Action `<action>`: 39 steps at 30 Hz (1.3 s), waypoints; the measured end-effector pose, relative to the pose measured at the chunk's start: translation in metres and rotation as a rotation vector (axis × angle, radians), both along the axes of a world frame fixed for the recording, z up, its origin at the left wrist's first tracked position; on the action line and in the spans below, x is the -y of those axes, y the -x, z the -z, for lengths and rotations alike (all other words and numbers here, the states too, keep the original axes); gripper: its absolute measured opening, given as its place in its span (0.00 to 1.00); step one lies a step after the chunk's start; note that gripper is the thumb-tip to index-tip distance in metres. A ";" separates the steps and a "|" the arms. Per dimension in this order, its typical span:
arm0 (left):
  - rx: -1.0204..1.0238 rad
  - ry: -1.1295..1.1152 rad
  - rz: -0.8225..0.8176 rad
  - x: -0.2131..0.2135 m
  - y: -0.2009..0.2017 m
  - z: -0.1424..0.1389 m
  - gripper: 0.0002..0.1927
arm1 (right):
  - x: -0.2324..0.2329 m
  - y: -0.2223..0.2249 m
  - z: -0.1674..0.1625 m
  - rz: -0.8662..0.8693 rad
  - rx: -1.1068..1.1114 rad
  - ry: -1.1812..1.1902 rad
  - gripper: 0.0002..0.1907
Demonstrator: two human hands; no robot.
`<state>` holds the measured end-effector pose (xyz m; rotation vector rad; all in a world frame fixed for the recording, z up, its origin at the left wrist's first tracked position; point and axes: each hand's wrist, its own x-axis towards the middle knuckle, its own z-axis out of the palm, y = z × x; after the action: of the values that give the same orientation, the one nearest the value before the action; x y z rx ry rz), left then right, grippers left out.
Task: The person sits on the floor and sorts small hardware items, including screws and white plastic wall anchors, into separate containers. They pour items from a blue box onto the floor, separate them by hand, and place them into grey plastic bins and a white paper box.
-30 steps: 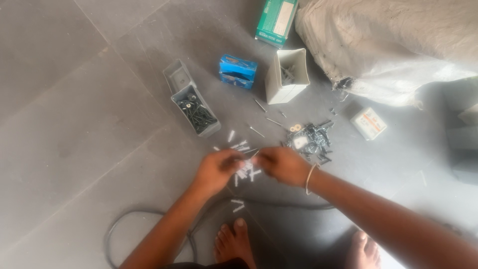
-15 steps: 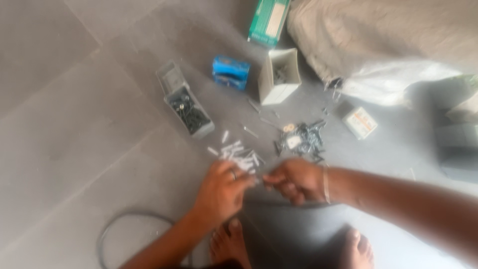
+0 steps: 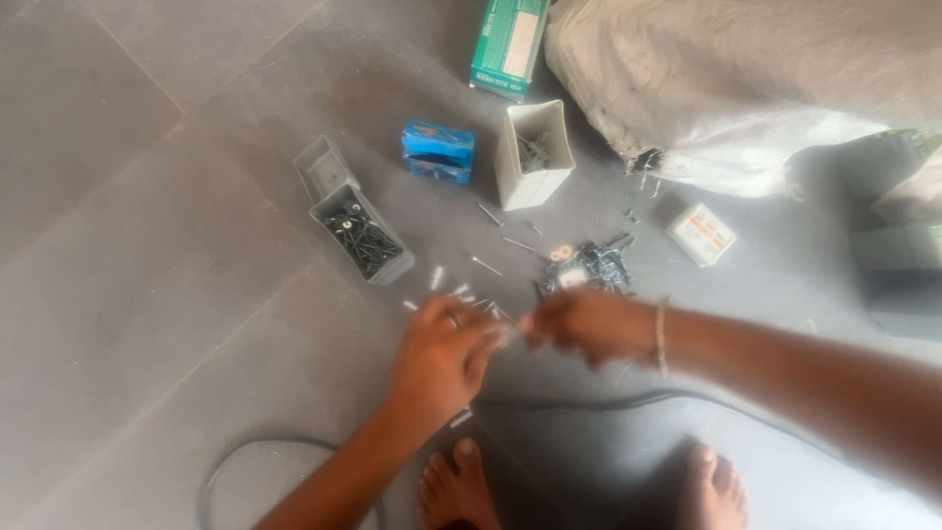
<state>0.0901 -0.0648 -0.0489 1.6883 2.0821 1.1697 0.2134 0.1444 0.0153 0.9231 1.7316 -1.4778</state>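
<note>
Both hands meet low over the grey tiled floor (image 3: 128, 294), above a scatter of small white plugs (image 3: 461, 291). The left hand (image 3: 439, 361) is curled, fingers bent inward over something small I cannot make out; the right hand (image 3: 587, 324) is closed too, fingertips pinched toward the left, though blur hides what sits between them. Picking such tiny pieces goes best, I would judge, with fingertips only, one piece per pinch, kept close to the floor. Just beyond the hands lies a heap of dark screws (image 3: 594, 265); farther off stand an open grey box of screws (image 3: 358, 236), a blue box (image 3: 438, 152) and a white carton (image 3: 533, 157). A black cable (image 3: 628, 400) runs under the right forearm.
</note>
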 end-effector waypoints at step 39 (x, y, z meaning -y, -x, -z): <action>0.053 0.747 -0.301 -0.016 0.027 0.077 0.11 | 0.004 0.011 0.107 0.063 -0.376 -0.815 0.14</action>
<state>0.0627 -0.0485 -0.1257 1.0105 2.3646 0.3757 0.2025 0.1404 -0.0914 1.1393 2.6944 -0.9996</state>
